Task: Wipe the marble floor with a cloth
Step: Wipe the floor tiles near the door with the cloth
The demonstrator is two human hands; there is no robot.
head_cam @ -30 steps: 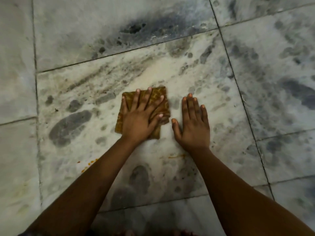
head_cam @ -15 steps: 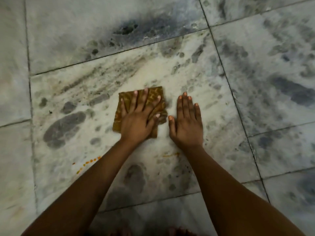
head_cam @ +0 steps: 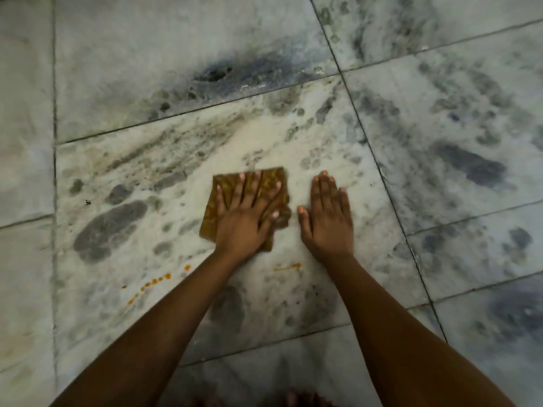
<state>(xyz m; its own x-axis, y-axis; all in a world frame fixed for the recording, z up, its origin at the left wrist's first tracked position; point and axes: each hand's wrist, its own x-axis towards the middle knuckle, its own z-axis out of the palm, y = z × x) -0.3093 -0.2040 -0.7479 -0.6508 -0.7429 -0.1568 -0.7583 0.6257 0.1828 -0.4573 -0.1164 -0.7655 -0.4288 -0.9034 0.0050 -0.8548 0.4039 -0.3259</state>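
A folded brown-and-yellow patterned cloth (head_cam: 224, 183) lies flat on the marble floor (head_cam: 147, 160) in the middle of the head view. My left hand (head_cam: 244, 215) presses down on it with straight, spread fingers and covers most of it. My right hand (head_cam: 327, 218) rests flat on the bare marble just right of the cloth, fingers together and straight, a small gap between the thumb and the cloth's edge.
Several orange drops (head_cam: 155, 282) dot the tile near my left forearm, and an orange smear (head_cam: 289, 266) lies below my right wrist. Dark grout lines (head_cam: 379, 168) divide the grey-veined tiles. Toes (head_cam: 296, 399) show at the bottom edge.
Both hands and the cloth keep their pose. The view has drifted slightly, so they sit a little lower and to the side in the frame.
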